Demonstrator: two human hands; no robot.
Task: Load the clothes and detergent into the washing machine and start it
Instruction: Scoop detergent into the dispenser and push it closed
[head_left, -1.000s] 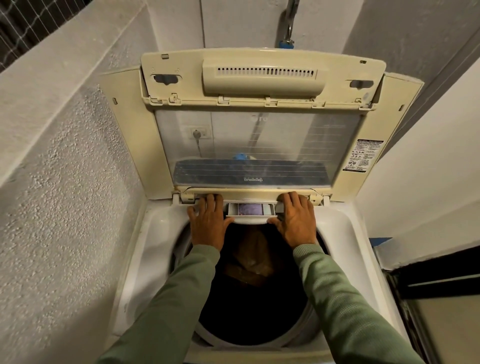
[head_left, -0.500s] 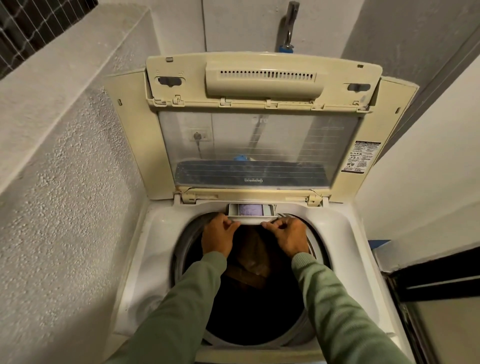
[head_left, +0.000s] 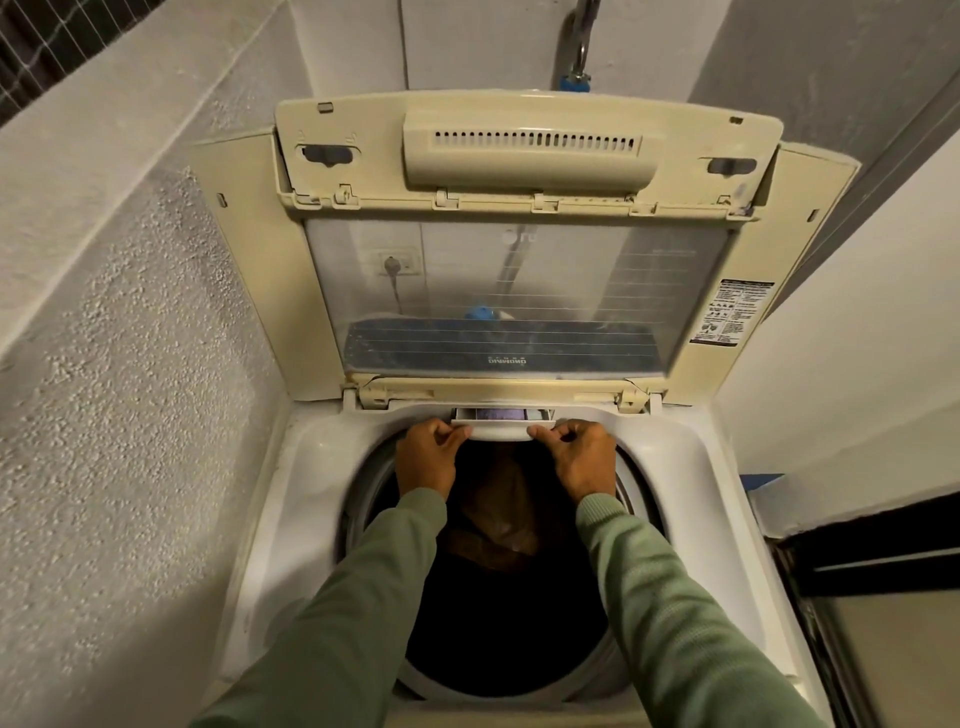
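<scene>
Room around the washing machine is narrow; a rough plaster wall runs close along its left flank and a smooth white wall closes in on the right, with a dark door frame just beside the near right corner; the open way for your arms is straight down the middle, over the round mouth of the drum; the lid stands raised at the back, its clear window facing you, and it walls off what lies behind; through the window you can see a wall socket; above the lid's top edge hangs a tap with a blue fitting; a printed label sits on the lid's right border; brown clothes lie down in the drum, below your wrists. The detergent drawer sits at the back rim of the opening, just below the lid's hinge line; its long axis runs left to right across the machine; its white front lip faces you, and it stands partly out, so that a strip of purple shows in its compartment; your left hand pinches the left end of that lip with curled fingers and thumb; your right hand pinches the right end the same way; both green sleeves reach over the drum mouth.
</scene>
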